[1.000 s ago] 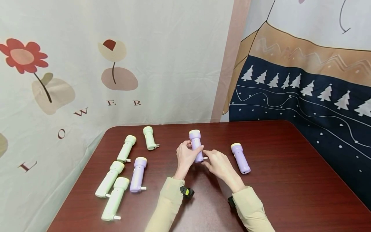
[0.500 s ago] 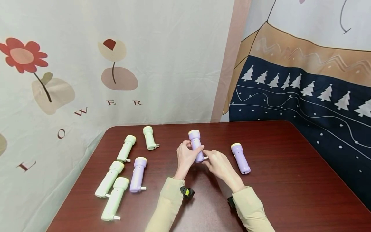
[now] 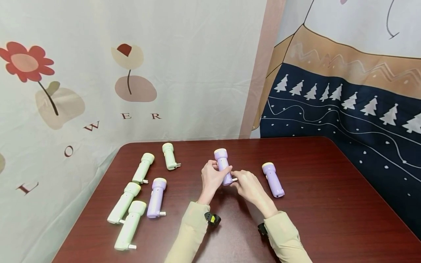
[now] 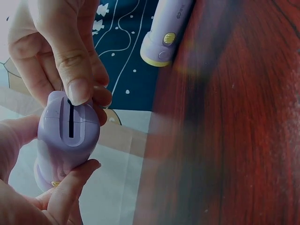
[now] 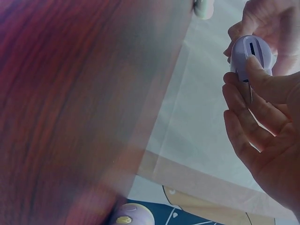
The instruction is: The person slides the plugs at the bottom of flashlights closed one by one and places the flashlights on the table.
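In the head view my left hand (image 3: pixel 212 179) grips a purple flashlight (image 3: pixel 222 163) around its body, its yellow-rimmed head pointing away from me. At the near end a metal plug (image 3: pixel 234 179) sticks out to the right. My right hand (image 3: pixel 251 187) pinches that end by the plug. A slotted base (image 4: pixel 70 152) faces the camera in the left wrist view, with the right thumb (image 4: pixel 77 86) at one end of the slot. From the right wrist, a thin prong (image 5: pixel 250 91) shows between that thumb and the fingers. The left fingers' far side is partly hidden.
Another purple flashlight (image 3: pixel 273 180) lies to the right, no plug visible. On the left lie a purple flashlight (image 3: pixel 156 199) with its plug out and several pale green flashlights (image 3: pixel 131 226). The brown table (image 3: pixel 329 212) ends at a hanging cloth (image 3: pixel 197 73).
The held purple flashlight and both hands have shifted only very slightly. My grip looks the same, and the other flashlights lie where they were.
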Motion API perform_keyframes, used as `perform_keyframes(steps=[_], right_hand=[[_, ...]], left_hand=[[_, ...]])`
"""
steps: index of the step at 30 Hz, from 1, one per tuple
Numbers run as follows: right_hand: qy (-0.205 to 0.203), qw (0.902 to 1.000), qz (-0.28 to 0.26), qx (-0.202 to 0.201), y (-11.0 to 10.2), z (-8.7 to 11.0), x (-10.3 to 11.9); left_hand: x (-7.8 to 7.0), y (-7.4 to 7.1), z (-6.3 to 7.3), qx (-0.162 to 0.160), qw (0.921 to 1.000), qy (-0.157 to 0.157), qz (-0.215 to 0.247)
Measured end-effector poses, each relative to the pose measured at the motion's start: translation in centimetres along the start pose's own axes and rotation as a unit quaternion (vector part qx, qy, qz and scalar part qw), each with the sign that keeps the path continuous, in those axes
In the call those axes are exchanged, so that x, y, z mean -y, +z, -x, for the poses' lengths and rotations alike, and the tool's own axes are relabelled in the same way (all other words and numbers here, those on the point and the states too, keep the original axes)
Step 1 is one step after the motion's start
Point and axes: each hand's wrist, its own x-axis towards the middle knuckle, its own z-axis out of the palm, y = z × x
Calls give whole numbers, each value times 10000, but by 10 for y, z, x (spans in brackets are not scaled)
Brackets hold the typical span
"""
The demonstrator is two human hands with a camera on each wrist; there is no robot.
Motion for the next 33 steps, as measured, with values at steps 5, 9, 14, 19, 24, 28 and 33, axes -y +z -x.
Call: perform_keyframes(steps=[5, 9, 14, 19, 24, 28, 33], right_hand=[[8, 10000, 16, -15, -1, 0, 0], [8, 10000, 1, -27, -2, 0, 0], [-4, 10000, 21, -88, -4, 1, 0], [-27, 9999, 102, -110, -4, 1, 0], [-38, 9998, 147, -107, -5, 1, 0], [-68, 9998, 176, -93, -4, 1, -1], [-37, 9998, 170, -109, -5, 2, 0]], left_hand=[[-3, 0, 2, -18, 10000, -43, -24], [-5, 1, 4, -65, 9999, -94, -53], [-4, 1, 6, -68, 9997, -170, -145], [-5, 1, 7, -79, 9997, -180, -173], [-6, 0, 8, -68, 9996, -184, -210], [-6, 1, 9, -44, 9995, -220, -221], [-5, 2, 8, -48, 9995, -219, -237]])
